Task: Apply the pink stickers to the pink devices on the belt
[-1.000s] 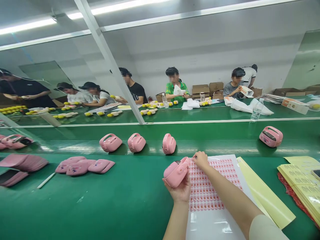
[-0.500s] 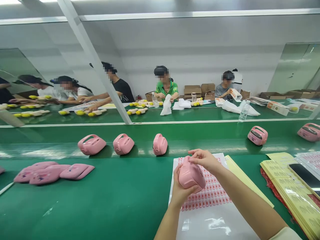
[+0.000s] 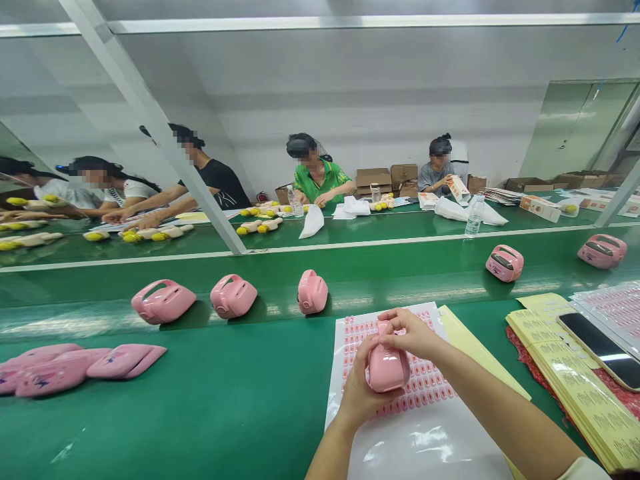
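A pink plastic device with a carry handle (image 3: 387, 370) is held over a sheet of small red-and-pink oval stickers (image 3: 425, 393). My left hand (image 3: 361, 388) wraps round its left side and underside, the thumb along the bottom. At the top of the device, my right hand (image 3: 407, 331) has its thumb and fingers closed together on the handle area. Whether a small sticker is between those fingertips is hidden. Similar pink devices, one (image 3: 313, 292) just beyond my hands and others (image 3: 233, 296) to the left, stand along the green belt.
Flat pink parts (image 3: 53, 373) lie at the left. Yellow sheets (image 3: 575, 387) are stacked at the right, with a phone (image 3: 603, 350) on top. More pink devices (image 3: 505, 263) stand at right. Across the belt, several people work beside a water bottle (image 3: 474, 217) and yellow-tipped items (image 3: 260, 225).
The pink device has turned in my hands, from tilted to more upright, and sits slightly lower. My view has shifted. Across the belt, the person in green has lowered the white bag to the table.
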The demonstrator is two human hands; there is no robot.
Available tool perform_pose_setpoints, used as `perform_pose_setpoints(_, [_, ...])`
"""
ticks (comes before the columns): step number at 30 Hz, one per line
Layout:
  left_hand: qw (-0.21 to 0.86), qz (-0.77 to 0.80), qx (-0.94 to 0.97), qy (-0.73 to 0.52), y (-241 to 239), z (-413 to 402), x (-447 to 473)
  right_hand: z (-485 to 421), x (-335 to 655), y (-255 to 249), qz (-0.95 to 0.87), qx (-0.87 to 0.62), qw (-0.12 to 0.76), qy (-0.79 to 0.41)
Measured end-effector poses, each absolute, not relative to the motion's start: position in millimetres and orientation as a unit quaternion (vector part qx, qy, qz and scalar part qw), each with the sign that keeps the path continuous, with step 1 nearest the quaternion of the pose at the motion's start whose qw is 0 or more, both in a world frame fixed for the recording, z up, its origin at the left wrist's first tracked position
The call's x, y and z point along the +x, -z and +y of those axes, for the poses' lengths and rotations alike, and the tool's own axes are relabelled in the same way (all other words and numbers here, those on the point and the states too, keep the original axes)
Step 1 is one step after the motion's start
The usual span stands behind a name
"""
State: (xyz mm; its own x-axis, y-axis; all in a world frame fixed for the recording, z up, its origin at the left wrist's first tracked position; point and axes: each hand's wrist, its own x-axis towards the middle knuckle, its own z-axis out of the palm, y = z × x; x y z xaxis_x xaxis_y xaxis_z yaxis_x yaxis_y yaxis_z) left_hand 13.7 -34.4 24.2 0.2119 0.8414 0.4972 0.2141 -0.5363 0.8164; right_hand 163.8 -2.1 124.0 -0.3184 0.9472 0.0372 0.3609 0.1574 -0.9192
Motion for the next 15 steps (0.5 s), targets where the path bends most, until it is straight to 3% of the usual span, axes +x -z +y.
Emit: perform_pose_setpoints(15, [0.283, 0.369, 0.732, -0.497, -25, -38, 19, -9, 175, -118, -0.737, -0.450, 0.332, -0.379])
